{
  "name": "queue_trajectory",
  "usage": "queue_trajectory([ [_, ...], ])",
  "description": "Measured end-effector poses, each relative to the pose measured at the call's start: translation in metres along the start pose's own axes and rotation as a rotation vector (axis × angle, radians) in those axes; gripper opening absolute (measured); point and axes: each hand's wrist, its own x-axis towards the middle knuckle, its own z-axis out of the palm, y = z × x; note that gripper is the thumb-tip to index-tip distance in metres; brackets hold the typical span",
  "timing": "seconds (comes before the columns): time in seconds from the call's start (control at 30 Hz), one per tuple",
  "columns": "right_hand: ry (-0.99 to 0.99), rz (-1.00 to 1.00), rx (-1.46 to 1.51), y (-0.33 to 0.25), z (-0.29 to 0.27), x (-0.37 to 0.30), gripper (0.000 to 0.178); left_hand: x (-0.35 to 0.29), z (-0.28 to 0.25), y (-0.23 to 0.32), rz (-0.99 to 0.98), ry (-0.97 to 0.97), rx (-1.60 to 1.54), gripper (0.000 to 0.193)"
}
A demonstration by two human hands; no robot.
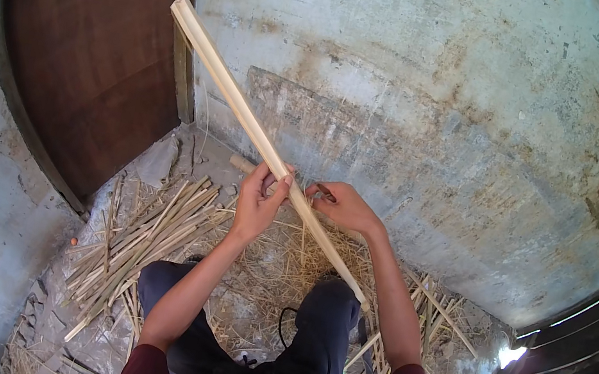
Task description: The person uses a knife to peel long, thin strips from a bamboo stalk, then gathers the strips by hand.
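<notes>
A long, pale bamboo stick (226, 83), apparently split, slants from the upper left down to my right knee. My left hand (258, 204) grips it near its middle, thumb on top and fingers curled round it. Close by, on the stick's right side, is my right hand (344, 206), fingers bent in a pinch. A small dark brown piece (326, 191) shows between those fingers; its kind is not clear, and part of it is hidden. The stick's lower end (360, 299) lies over my right thigh.
Many thin bamboo sticks (139, 243) are heaped on the floor left of my legs. More sticks (441, 314) lie at the right. Shavings (320, 250) cover the ground ahead, below a stained wall (421, 120). A brown door (95, 34) stands at the left.
</notes>
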Motion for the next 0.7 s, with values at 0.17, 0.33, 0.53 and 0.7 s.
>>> queue_trajectory([
  [0.17,0.051,-0.091,-0.025,0.001,-0.002,-0.003,0.017,-0.001,-0.010,0.003,-0.006,0.027,0.016,0.019],
  [0.33,0.529,-0.040,-0.126,0.031,-0.050,-0.040,0.017,-0.004,-0.016,0.003,-0.036,0.051,0.026,0.020],
  [0.53,0.878,0.268,-0.535,0.122,-0.099,-0.125,0.037,-0.007,-0.035,0.007,0.005,0.053,0.135,0.025],
  [0.7,0.723,0.668,-0.269,0.304,-0.114,-0.311,0.049,-0.001,-0.015,0.008,0.003,0.090,0.034,0.029],
])
